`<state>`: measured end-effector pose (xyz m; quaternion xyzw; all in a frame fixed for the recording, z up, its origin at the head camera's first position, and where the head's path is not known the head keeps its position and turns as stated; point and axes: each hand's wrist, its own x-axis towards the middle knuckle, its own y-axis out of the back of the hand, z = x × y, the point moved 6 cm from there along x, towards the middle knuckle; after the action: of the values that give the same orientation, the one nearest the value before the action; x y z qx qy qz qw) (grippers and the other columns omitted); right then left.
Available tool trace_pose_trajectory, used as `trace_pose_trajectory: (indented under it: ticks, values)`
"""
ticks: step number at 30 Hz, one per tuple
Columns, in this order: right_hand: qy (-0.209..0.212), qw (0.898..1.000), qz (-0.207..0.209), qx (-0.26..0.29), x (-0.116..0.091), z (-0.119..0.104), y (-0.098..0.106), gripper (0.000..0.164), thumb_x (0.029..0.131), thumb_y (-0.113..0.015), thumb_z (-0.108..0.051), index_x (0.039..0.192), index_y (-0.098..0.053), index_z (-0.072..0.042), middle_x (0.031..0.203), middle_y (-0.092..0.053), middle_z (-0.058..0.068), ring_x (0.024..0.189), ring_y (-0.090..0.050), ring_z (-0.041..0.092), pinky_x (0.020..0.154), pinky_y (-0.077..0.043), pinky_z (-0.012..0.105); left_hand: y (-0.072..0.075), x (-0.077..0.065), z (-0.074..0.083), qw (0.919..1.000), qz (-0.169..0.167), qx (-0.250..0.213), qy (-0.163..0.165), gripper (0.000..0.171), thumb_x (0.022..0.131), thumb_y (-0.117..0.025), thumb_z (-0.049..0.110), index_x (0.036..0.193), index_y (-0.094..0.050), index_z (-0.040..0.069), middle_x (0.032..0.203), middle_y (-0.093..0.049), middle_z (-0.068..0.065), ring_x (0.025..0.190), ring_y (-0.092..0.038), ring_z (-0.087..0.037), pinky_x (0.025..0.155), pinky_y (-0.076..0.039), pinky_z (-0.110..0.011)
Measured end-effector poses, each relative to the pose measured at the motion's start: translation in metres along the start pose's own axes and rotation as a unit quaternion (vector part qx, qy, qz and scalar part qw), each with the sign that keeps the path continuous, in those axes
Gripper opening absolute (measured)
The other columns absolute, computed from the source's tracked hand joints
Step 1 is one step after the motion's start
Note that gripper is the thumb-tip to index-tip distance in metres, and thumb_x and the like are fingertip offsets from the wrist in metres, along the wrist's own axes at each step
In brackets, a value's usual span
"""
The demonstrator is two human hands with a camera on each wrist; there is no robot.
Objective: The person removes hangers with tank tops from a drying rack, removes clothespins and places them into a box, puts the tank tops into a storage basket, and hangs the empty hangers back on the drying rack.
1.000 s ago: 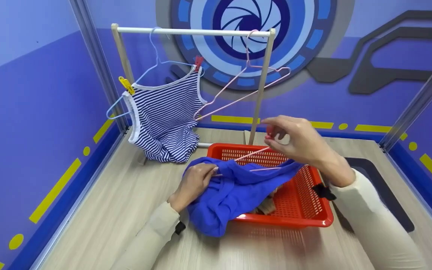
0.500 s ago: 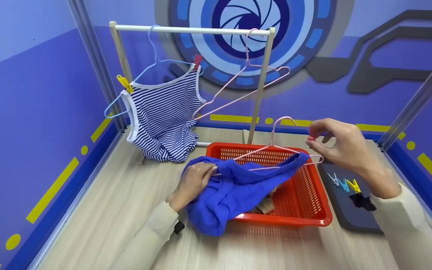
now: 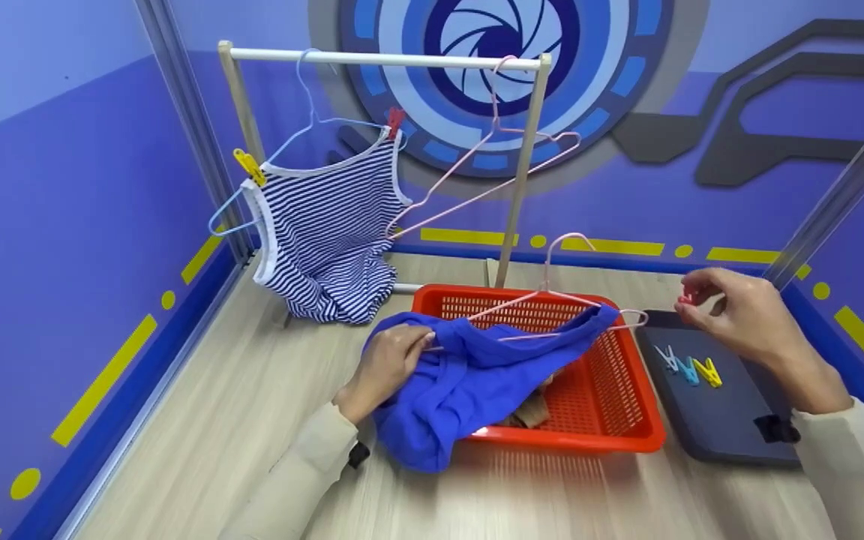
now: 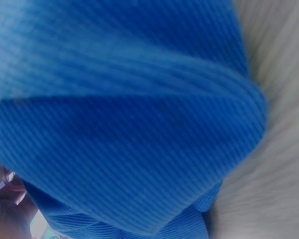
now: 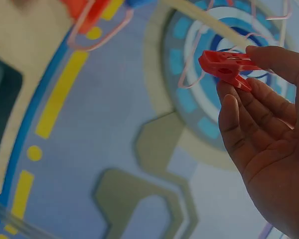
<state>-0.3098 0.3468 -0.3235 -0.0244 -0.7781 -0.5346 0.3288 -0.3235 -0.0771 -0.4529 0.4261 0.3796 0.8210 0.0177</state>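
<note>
My left hand (image 3: 391,365) grips a blue ribbed garment (image 3: 469,390) together with the left end of a pink hanger (image 3: 547,270). The garment drapes over the front left of the red basket (image 3: 649,442), and the hanger's hook stands up behind it. Blue cloth (image 4: 129,144) fills most of the left wrist view. Over the dark tray (image 3: 724,420) on the right, my right hand (image 3: 766,322) pinches a red clothespin (image 5: 224,67) between thumb and fingertips. White, teal and yellow clothespins (image 3: 708,372) lie on that tray.
Behind the basket stands a rack with a white rail (image 3: 402,60). From it hang a striped tank top (image 3: 327,217), clipped to a light blue hanger (image 3: 304,139), and a bare pink hanger (image 3: 469,157). Brown cloth (image 3: 533,411) lies in the basket.
My right hand has moved right, away from the pink hanger's hook to over the tray, carrying the red clothespin. The left hand and the garment have stayed in place.
</note>
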Motion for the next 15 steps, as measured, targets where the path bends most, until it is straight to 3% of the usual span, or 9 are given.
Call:
trace_pose_trajectory:
  ticks: [7, 15]
  values:
    - [-0.046, 0.996, -0.069, -0.024, -0.027, 0.045, -0.028, 0.028, 0.081, -0.079, -0.015, 0.103, -0.067, -0.003, 0.084, -0.069, 0.006, 0.071, -0.06, 0.018, 0.062, -0.048, 0.016, -0.001, 0.0, -0.002, 1.0, -0.001, -0.001, 0.003, 0.018, 0.099, -0.058, 0.016, 0.093, -0.073, 0.008, 0.084, -0.072, -0.001, 0.078, -0.066, -0.017, 0.074, -0.054, -0.032]
    - [-0.095, 0.984, -0.152, -0.011, -0.053, 0.074, -0.062, 0.028, 0.082, -0.077, -0.014, 0.102, -0.066, 0.001, 0.081, -0.067, 0.006, 0.07, -0.058, 0.015, 0.059, -0.049, 0.018, -0.001, 0.0, -0.001, 1.0, 0.003, 0.003, 0.001, 0.017, 0.098, -0.059, 0.015, 0.094, -0.073, 0.008, 0.086, -0.073, -0.002, 0.08, -0.067, -0.018, 0.076, -0.055, -0.033]
